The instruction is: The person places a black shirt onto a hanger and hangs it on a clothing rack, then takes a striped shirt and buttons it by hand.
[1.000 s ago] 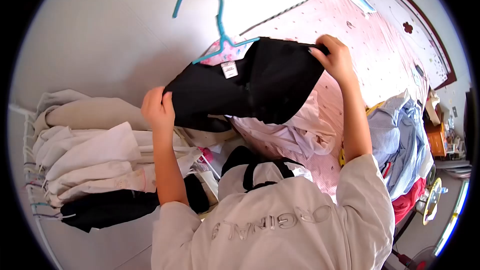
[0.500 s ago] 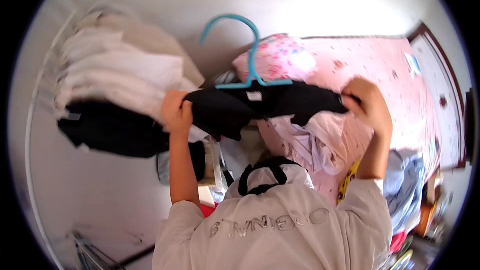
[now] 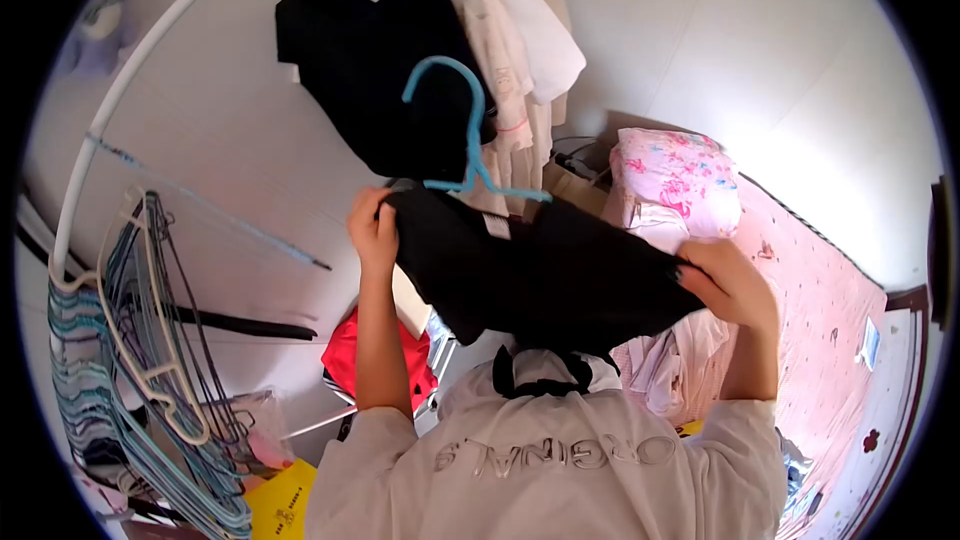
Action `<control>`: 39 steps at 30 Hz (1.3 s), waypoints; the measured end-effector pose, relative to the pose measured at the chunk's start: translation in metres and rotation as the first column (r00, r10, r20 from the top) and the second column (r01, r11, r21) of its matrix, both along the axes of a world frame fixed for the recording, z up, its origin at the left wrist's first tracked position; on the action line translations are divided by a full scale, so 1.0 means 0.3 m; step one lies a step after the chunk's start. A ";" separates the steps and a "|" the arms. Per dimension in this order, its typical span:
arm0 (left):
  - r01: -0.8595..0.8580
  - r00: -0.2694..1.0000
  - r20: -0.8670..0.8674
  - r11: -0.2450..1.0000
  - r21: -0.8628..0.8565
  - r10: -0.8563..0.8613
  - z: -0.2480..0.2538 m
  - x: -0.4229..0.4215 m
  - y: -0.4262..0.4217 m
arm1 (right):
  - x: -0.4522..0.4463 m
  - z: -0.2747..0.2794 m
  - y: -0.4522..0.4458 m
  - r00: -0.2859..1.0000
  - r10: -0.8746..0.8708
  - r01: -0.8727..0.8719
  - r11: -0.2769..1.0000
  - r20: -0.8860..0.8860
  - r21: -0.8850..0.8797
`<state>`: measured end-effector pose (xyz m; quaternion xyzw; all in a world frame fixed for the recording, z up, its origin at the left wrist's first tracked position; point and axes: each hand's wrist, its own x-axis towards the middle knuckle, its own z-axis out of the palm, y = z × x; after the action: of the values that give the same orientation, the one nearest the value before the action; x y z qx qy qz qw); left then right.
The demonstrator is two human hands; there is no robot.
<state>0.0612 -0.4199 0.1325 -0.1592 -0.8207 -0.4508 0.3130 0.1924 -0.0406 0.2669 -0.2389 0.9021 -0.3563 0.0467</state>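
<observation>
A black shirt (image 3: 520, 260) is stretched out between my two hands, on a blue hanger (image 3: 472, 130) whose hook and upper arms show above the neckline. My left hand (image 3: 372, 230) is closed on the shirt's left shoulder, and my right hand (image 3: 730, 280) pinches the other shoulder. A small white label (image 3: 497, 226) shows at the neck. The hanger's hook stands free of any rail, in front of another black garment (image 3: 375, 70) hanging behind it.
Pale clothes (image 3: 510, 30) hang at the top. On the left, several bare hangers (image 3: 85, 370) hang on a curved white rail (image 3: 150, 45). To the right lie a floral pillow (image 3: 680, 180) and a pink bed (image 3: 810, 330). A red item (image 3: 365, 350) sits below left.
My view has swung left, bringing the bare hangers and rail into sight. Both hands have carried the shirt and hanger toward the hanging clothes, and the shirt now hangs spread wider.
</observation>
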 end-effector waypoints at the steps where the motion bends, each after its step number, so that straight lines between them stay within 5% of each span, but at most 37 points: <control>1: -0.089 0.994 -0.067 0.995 -0.048 0.086 0.011 -0.008 -0.002 | -0.028 -0.019 -0.048 0.999 -0.037 0.039 0.992 0.018 -0.118; 3: -0.269 0.947 -0.213 0.955 -0.122 0.239 0.035 -0.019 0.017 | -0.069 -0.061 -0.121 0.996 -0.092 0.089 0.976 -0.004 -0.201; 11: -0.210 0.977 0.052 0.977 0.027 0.208 -0.149 0.155 0.139 | -0.196 -0.064 -0.305 0.989 -0.116 0.143 0.899 0.088 -0.415; 15: 0.071 0.950 0.284 0.973 0.222 -0.134 -0.233 0.189 0.226 | -0.322 -0.004 -0.367 0.996 -0.092 0.082 0.845 0.007 -0.528; 17: 0.153 0.963 0.194 0.971 0.184 -0.189 -0.305 0.192 0.256 | -0.407 0.055 -0.378 0.995 -0.084 0.048 0.884 -0.056 -0.466; 19: 0.206 0.893 0.295 0.890 0.406 -0.341 -0.374 0.194 0.263 | -0.456 0.122 -0.433 0.999 -0.049 0.027 0.823 -0.023 -0.567; 21: 0.177 0.907 0.303 0.918 0.354 -0.292 -0.461 0.220 0.250 | -0.556 0.167 -0.462 0.967 -0.113 -0.017 0.866 -0.229 -0.499; 30: 0.044 0.799 0.523 0.896 0.441 -0.297 -0.621 0.434 0.196 | -0.848 0.340 -0.593 0.857 -0.209 0.077 0.956 -0.470 -0.283; 39: -0.037 0.735 0.653 0.951 0.308 -0.183 -0.651 0.528 0.177 | -1.017 0.153 -0.669 0.796 -0.203 0.157 0.979 -0.570 -0.130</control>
<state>0.2196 -0.3668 -0.0627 0.0320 -0.7927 -0.6088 -0.0032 -0.1126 -0.2414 0.3129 -0.2507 0.8777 -0.3032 -0.2736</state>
